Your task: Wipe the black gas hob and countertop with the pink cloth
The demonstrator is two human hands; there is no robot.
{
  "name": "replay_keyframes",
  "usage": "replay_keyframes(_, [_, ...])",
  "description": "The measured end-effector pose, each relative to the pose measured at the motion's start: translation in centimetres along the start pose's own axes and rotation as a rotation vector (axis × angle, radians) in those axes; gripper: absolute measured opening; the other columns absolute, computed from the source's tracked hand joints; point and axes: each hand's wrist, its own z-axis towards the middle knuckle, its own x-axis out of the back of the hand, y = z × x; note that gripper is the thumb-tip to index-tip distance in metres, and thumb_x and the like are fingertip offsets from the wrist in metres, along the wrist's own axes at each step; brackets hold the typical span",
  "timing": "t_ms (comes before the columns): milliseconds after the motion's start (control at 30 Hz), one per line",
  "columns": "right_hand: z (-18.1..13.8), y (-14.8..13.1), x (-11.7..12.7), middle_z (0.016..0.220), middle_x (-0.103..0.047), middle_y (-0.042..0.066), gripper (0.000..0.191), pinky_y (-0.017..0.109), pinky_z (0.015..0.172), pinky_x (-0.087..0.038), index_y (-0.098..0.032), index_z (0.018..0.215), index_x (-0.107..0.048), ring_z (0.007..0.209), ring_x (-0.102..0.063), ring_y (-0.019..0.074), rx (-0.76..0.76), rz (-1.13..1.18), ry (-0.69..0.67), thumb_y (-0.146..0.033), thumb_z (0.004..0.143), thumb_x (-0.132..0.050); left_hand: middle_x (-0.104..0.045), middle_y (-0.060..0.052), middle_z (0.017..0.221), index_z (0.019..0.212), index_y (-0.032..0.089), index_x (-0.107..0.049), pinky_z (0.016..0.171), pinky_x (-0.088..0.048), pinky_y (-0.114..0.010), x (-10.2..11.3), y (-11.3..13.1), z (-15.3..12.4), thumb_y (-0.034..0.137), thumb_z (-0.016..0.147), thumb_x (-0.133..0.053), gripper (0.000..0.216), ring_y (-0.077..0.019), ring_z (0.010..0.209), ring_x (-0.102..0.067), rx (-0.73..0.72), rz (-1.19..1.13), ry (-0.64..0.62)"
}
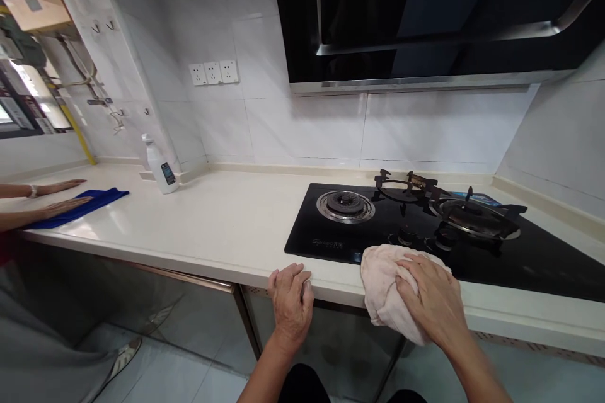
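Observation:
A pale pink cloth (pixel 392 293) lies bunched over the front edge of the black glass gas hob (pixel 326 245) and hangs partly down past the counter edge. My right hand (pixel 432 296) presses on it, fingers curled into its folds. To the left, my left hand (pixel 290 299) rests on the front edge of the white counter (pixel 227 220) with its fingers loosely bent and nothing in it. On the hob's left burner (pixel 346 204) there is no pan support. The control knobs (pixel 406 236) sit just beyond the cloth.
A black pan support (pixel 406 186) stands tilted at the back of the hob; the right burner (pixel 475 217) is near it. A white bottle (pixel 161 167) stands at the left. Another person's hands (pixel 63 204) press a blue cloth (pixel 97 203). The range hood (pixel 425 19) overhangs the hob.

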Motion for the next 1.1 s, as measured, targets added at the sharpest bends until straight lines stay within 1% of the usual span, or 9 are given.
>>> replay_keyframes(167, [0.2, -0.5, 0.2, 0.136, -0.066, 0.007, 0.033, 0.052, 0.106, -0.039, -0.027, 0.117, -0.069, 0.129, -0.055, 0.0304, 0.011, -0.02, 0.009, -0.037, 0.098, -0.044, -0.074, -0.008, 0.112, 0.098, 0.024, -0.07, 0.108, -0.033, -0.049, 0.4, 1.1, 1.3, 0.019, 0.1, -0.053, 0.018, -0.0258, 0.111, -0.067, 0.024, -0.006, -0.038])
replay_keyframes(367, [0.0, -4.1, 0.1, 0.137, -0.065, 0.011, 0.032, 0.058, 0.11, -0.035, -0.025, 0.122, -0.068, 0.134, -0.051, 0.034, 0.069, -0.028, 0.038, -0.031, 0.097, -0.048, -0.076, -0.007, 0.115, 0.101, 0.025, -0.07, 0.106, -0.034, -0.049, -0.7, 3.0, 1.5, 0.017, 0.1, -0.052, 0.019, -0.0267, 0.114, -0.067, 0.002, 0.005, -0.108])
replay_keyframes(467, [0.1, -5.5, 0.1, 0.138, -0.065, 0.008, 0.032, 0.057, 0.111, -0.035, -0.028, 0.121, -0.069, 0.136, -0.05, 0.0333, 0.145, 0.048, 0.03, -0.029, 0.096, -0.051, -0.077, -0.006, 0.115, 0.104, 0.025, -0.07, 0.102, -0.036, -0.047, -0.7, 2.9, 1.3, 0.017, 0.101, -0.052, 0.02, -0.0267, 0.115, -0.068, -0.034, 0.019, -0.102])
replay_keyframes(567, [0.5, -4.8, 0.4, 0.139, -0.065, 0.007, 0.032, 0.053, 0.112, -0.036, -0.028, 0.121, -0.07, 0.136, -0.05, 0.0306, 0.184, 0.099, -0.007, -0.028, 0.095, -0.05, -0.077, -0.006, 0.118, 0.108, 0.025, -0.07, 0.101, -0.038, -0.045, -0.3, 2.4, 1.3, 0.018, 0.103, -0.051, 0.021, -0.0263, 0.117, -0.068, -0.081, 0.024, -0.129])
replay_keyframes(700, [0.6, 0.1, 1.3, 0.139, -0.066, 0.008, 0.034, 0.051, 0.11, -0.039, -0.026, 0.12, -0.07, 0.133, -0.053, 0.0298, 0.123, 0.032, -0.039, -0.032, 0.095, -0.047, -0.077, -0.006, 0.12, 0.111, 0.025, -0.07, 0.1, -0.038, -0.043, 0.1, 1.9, 1.5, 0.02, 0.104, -0.05, 0.022, -0.0254, 0.118, -0.067, -0.132, 0.03, -0.143])
replay_keyframes(900, [-1.5, 13.6, 4.0, 0.134, -0.069, 0.011, 0.044, 0.051, 0.104, -0.045, -0.023, 0.114, -0.073, 0.125, -0.061, 0.0322, -0.125, -0.151, 0.012, -0.045, 0.094, -0.041, -0.079, -0.005, 0.114, 0.104, 0.025, -0.073, 0.097, -0.037, -0.042, -1.0, 1.8, 1.3, 0.02, 0.102, -0.051, 0.023, -0.0252, 0.112, -0.069, -0.128, 0.036, -0.05])
replay_keyframes(967, [-2.3, 17.1, 4.8, 0.133, -0.07, 0.012, 0.046, 0.054, 0.099, -0.046, -0.024, 0.113, -0.074, 0.122, -0.062, 0.0353, -0.251, -0.203, 0.034, -0.049, 0.093, -0.041, -0.079, -0.005, 0.111, 0.102, 0.025, -0.074, 0.097, -0.037, -0.042, -1.4, 1.7, 1.2, 0.019, 0.101, -0.052, 0.023, -0.0252, 0.109, -0.07, -0.13, 0.034, -0.006])
replay_keyframes(1033, [-2.7, 18.9, 5.2, 0.133, -0.07, 0.012, 0.047, 0.056, 0.095, -0.046, -0.026, 0.113, -0.074, 0.119, -0.063, 0.0375, -0.344, -0.244, 0.052, -0.051, 0.091, -0.042, -0.08, -0.004, 0.11, 0.101, 0.025, -0.075, 0.097, -0.036, -0.043, -1.7, 1.6, 1.1, 0.019, 0.1, -0.052, 0.023, -0.0252, 0.108, -0.07, -0.131, 0.032, 0.015])
replay_keyframes(1100, [-2.9, 18.9, 5.3, 0.132, -0.07, 0.012, 0.047, 0.057, 0.094, -0.046, -0.026, 0.113, -0.074, 0.116, -0.064, 0.0382, -0.384, -0.285, 0.074, -0.05, 0.09, -0.041, -0.08, -0.005, 0.11, 0.101, 0.025, -0.075, 0.097, -0.036, -0.043, -1.7, 1.6, 1.0, 0.02, 0.101, -0.052, 0.024, -0.0254, 0.108, -0.07, -0.134, 0.029, 0.025])
